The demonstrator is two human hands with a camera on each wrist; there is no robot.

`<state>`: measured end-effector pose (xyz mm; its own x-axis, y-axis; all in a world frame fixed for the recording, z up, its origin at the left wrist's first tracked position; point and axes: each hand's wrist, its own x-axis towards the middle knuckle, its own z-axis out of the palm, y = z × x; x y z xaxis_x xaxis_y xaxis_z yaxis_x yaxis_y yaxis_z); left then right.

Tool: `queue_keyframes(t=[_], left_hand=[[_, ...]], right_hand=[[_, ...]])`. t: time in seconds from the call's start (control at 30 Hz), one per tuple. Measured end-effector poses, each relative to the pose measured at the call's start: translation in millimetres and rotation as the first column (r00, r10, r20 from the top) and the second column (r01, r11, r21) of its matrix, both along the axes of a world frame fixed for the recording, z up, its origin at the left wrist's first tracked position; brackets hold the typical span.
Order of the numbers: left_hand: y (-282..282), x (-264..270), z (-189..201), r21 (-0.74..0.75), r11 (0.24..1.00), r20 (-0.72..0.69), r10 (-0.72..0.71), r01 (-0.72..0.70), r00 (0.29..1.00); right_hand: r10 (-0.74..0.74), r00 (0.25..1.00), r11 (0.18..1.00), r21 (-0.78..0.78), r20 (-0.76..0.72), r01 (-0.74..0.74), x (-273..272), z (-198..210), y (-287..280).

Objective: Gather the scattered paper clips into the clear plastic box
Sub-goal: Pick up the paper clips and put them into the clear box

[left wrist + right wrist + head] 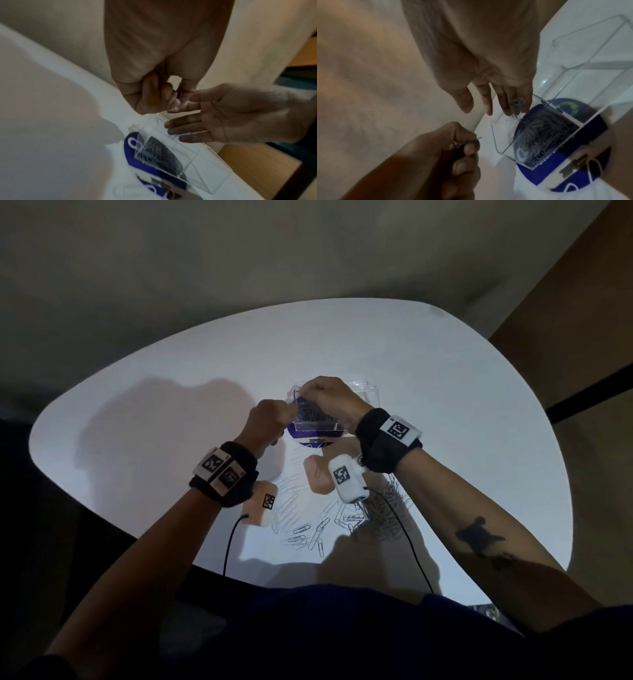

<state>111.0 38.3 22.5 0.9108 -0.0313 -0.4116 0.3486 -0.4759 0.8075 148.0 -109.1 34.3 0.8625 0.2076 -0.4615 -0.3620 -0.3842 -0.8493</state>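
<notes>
The clear plastic box (337, 412) sits on the white surface (445, 412) just past centre, toward twelve o'clock, partly on a blue round label (310, 439). A heap of paper clips (537, 129) already lies inside its near compartment.

The right hand (329, 398) hovers over the box's open top, fingers straight and loosely spread; in the right wrist view a few clips (517, 104) cling at its fingertips above the rim. The left hand (270, 422) is at nine o'clock of the box, just beside its wall, fingers curled tight around a small bunch of clips (462, 144).

More loose paper clips (308, 534) lie scattered at six o'clock, between the two forearms, near the surface's front edge.
</notes>
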Motion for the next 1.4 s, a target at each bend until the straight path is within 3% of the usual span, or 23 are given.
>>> queue_keyframes(t=[0.1, 0.2, 0.27, 0.37, 0.47, 0.57, 0.67, 0.8, 0.9, 1.0, 1.2, 1.4], left_hand=[[-1, 12, -2, 0.251, 0.962, 0.172, -0.157, 0.111, 0.973], [-9, 25, -6, 0.361, 0.918, 0.258, -0.265, 0.162, 0.929], [-21, 35, -2, 0.432, 0.880, 0.220, -0.315, 0.197, 0.923], [-40, 45, 5, 0.602, 0.731, 0.064, -0.446, 0.322, 0.893], [-51, 50, 0, 0.708, 0.562, -0.031, -0.580, 0.428, 0.814], [-54, 46, 4, 0.734, 0.491, -0.033, -0.664, 0.469, 0.747], [-48, 38, 6, 0.678, 0.569, 0.069, -0.681, 0.466, 0.729], [-33, 15, -5, 0.554, 0.751, 0.413, -0.622, 0.359, 0.665], [-35, -13, 6, 0.531, 0.781, 0.386, -0.569, 0.330, 0.726], [-31, -48, -3, 0.582, 0.715, 0.282, -0.625, 0.389, 0.728], [2, -110, -37, 0.561, 0.616, 0.069, -0.700, 0.553, 0.711], [14, -136, -51, 0.548, 0.625, -0.008, -0.661, 0.556, 0.750]], right_hand=[[-0.020, 1.000, 0.999, 0.041, 0.014, 0.019, -3, -5, -6], [-0.139, 0.985, 0.988, 0.075, 0.098, 0.132, -6, -3, -22], [-0.231, 0.963, 0.972, 0.084, 0.142, 0.221, -11, 1, -36], [-0.272, 0.948, 0.962, 0.072, 0.163, 0.263, -28, 6, -64], [-0.249, 0.947, 0.967, -0.003, 0.201, 0.254, -52, 4, -92], [-0.136, 0.964, 0.977, -0.130, 0.227, 0.169, -83, -4, -113], [0.024, 0.978, 0.968, -0.250, 0.208, 0.029, -114, -20, -123], [0.248, 0.949, 0.903, -0.401, 0.197, -0.153, -143, -42, -120], [0.394, 0.889, 0.884, -0.361, 0.234, -0.297, -160, -54, -103], [0.527, 0.821, 0.826, -0.360, 0.222, -0.433, -168, -60, -82], [0.697, 0.678, 0.678, -0.525, 0.235, -0.514, -173, -70, -58], [0.704, 0.663, 0.649, -0.610, 0.255, -0.454, -173, -75, -51]])
